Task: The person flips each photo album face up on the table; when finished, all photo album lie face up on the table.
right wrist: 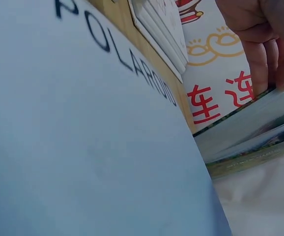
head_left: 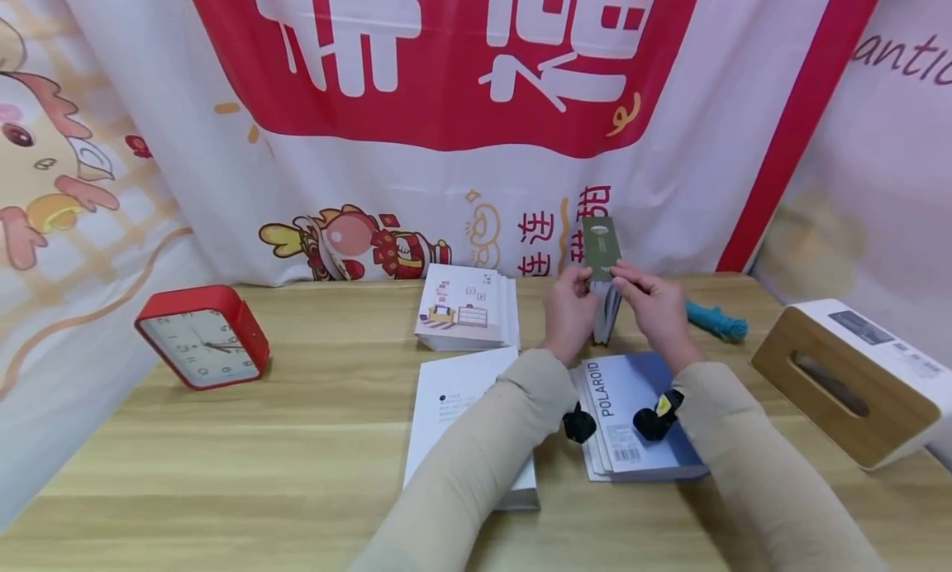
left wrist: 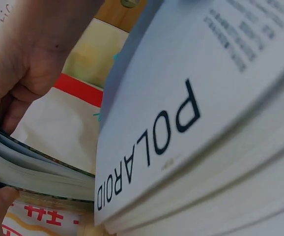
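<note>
A small thick book with a dark green cover (head_left: pixel 601 245) stands on end at the back of the table, its page edges facing me. My left hand (head_left: pixel 571 314) pinches its left side, and my right hand (head_left: pixel 656 309) pinches the right side near the top of the pages. In the left wrist view, the pages (left wrist: pixel 39 169) bow slightly between the covers, with fingers of both hands at its sides. Just in front lies a stack of books topped by a blue-white POLAROID one (head_left: pixel 640 407), below my wrists. The right wrist view shows left-hand fingers (right wrist: pixel 260 64) against a cover.
Left of the hands lie a book stack with a room drawing (head_left: pixel 461 307) and a white book (head_left: pixel 454 407), partly behind my left sleeve. A red clock (head_left: pixel 204 336) stands far left. A turquoise object (head_left: pixel 717 320) and a wood-fronted box (head_left: pixel 840 382) are at right. A printed curtain (head_left: pixel 446 167) hangs behind.
</note>
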{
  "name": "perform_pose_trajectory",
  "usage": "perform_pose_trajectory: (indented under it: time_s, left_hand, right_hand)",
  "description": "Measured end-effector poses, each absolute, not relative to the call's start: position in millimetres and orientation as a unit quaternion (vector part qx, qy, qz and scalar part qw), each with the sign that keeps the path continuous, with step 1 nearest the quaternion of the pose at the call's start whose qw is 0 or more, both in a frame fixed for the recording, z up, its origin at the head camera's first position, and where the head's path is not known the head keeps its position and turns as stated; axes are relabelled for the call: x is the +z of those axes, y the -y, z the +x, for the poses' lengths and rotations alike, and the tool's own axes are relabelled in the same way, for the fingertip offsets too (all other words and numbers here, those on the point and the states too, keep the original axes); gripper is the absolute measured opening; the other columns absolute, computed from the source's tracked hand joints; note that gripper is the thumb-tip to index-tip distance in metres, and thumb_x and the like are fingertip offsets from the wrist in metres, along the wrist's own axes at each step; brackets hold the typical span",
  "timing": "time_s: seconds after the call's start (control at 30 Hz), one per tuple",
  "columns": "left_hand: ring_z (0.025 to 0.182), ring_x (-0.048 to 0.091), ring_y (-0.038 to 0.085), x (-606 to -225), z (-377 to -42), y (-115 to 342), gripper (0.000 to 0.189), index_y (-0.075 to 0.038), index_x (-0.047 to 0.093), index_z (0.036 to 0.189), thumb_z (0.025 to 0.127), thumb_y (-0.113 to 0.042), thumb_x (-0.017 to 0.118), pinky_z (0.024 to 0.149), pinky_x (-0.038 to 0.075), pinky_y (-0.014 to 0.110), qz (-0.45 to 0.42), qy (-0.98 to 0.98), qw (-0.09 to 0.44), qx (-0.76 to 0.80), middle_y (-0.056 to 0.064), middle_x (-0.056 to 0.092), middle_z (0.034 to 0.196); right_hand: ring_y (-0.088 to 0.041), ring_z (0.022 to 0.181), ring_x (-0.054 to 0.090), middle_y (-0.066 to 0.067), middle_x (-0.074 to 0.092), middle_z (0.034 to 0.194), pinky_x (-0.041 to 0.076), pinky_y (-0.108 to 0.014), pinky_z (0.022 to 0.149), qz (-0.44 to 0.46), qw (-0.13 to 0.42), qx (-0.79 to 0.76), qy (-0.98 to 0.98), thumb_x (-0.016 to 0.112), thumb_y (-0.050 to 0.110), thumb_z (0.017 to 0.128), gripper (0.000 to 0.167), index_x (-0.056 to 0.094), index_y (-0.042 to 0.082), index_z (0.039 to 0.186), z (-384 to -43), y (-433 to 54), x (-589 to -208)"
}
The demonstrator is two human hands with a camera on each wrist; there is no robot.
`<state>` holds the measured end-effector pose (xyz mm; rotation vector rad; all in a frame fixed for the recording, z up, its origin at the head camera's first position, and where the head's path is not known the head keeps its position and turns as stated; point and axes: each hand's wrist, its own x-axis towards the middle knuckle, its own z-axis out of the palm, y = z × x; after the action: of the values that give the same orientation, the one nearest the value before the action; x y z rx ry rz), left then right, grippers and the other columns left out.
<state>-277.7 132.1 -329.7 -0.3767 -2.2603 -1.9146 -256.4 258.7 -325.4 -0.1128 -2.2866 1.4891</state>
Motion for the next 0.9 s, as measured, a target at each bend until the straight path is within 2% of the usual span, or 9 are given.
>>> perform_pose_trajectory:
  time_s: [0.1, 0.17, 0.3, 0.4, 0.53, 0.67, 0.9]
  left_hand:
    - [0.097, 0.062, 0.009, -322.3, -279.8, -130.1, 0.031, -0.016, 0.062, 0.11, 0.081, -0.004, 0.065, 0.078, 0.052, 0.019, -0.148, 0.783, 0.061, -0.601, 0.002, 0.066, 0.109]
    - [0.091, 0.061, 0.009, -315.1, -281.7, -126.4, 0.024, -0.015, 0.063, 0.108, 0.084, -0.011, 0.064, 0.071, 0.053, 0.018, -0.173, 0.804, 0.049, -0.566, 0.001, 0.065, 0.108]
    - [0.087, 0.06, 0.01, -302.8, -289.5, -119.5, 0.017, -0.014, 0.066, 0.104, 0.089, -0.017, 0.06, 0.061, 0.05, 0.016, -0.244, 0.849, 0.054, -0.465, 0.001, 0.061, 0.123]
    - [0.095, 0.061, 0.009, -299.0, -294.3, -118.0, 0.015, -0.014, 0.068, 0.102, 0.09, -0.016, 0.059, 0.067, 0.049, 0.013, -0.297, 0.868, 0.069, -0.393, -0.001, 0.058, 0.128]
    - [0.098, 0.062, 0.011, -295.6, -298.1, -116.3, 0.018, -0.013, 0.067, 0.106, 0.09, -0.018, 0.059, 0.077, 0.049, 0.014, -0.35, 0.876, 0.09, -0.319, 0.001, 0.065, 0.115]
    - [0.095, 0.062, 0.012, -291.2, -301.3, -111.5, 0.022, -0.012, 0.066, 0.109, 0.089, -0.018, 0.061, 0.079, 0.049, 0.017, -0.375, 0.878, 0.105, -0.278, 0.002, 0.068, 0.107]
    - [0.1, 0.061, 0.014, -283.9, -306.3, -103.8, 0.025, -0.015, 0.065, 0.114, 0.09, -0.018, 0.059, 0.086, 0.048, 0.021, -0.426, 0.872, 0.096, -0.221, -0.001, 0.066, 0.113]
  right_hand:
    - [-0.014, 0.125, 0.047, -0.002, 0.052, 0.135, 0.043, -0.029, 0.099, -0.051, 0.205, 0.557, 0.803, 0.057, 0.036, 0.088, 0.042, 0.062, 0.01, 0.121, -255.1, -260.8, -325.5]
    - [-0.014, 0.125, 0.046, -0.002, 0.051, 0.136, 0.042, -0.028, 0.098, -0.057, 0.206, 0.573, 0.791, 0.057, 0.034, 0.088, 0.042, 0.06, 0.01, 0.123, -254.6, -262.0, -326.6]
    - [-0.015, 0.125, 0.047, -0.003, 0.05, 0.137, 0.043, -0.022, 0.095, -0.033, 0.214, 0.611, 0.761, 0.058, 0.029, 0.088, 0.042, 0.058, 0.008, 0.125, -255.2, -262.0, -331.6]
    - [-0.015, 0.125, 0.047, -0.008, 0.046, 0.14, 0.043, -0.018, 0.094, -0.018, 0.197, 0.662, 0.723, 0.057, 0.023, 0.09, 0.045, 0.051, 0.007, 0.131, -253.3, -260.3, -335.8]
    - [-0.015, 0.129, 0.042, -0.011, 0.037, 0.145, 0.039, -0.018, 0.099, -0.017, 0.149, 0.754, 0.64, 0.055, 0.017, 0.091, 0.049, 0.042, 0.009, 0.138, -251.3, -257.9, -339.9]
    - [-0.015, 0.134, 0.034, -0.007, 0.031, 0.149, 0.033, -0.024, 0.106, -0.021, 0.101, 0.794, 0.6, 0.053, 0.017, 0.092, 0.05, 0.039, 0.016, 0.14, -252.0, -255.2, -342.1]
    - [-0.021, 0.136, 0.031, -0.01, 0.031, 0.148, 0.03, -0.032, 0.11, -0.014, 0.097, 0.735, 0.67, 0.053, 0.003, 0.092, 0.056, 0.033, 0.014, 0.143, -258.3, -250.5, -348.4]
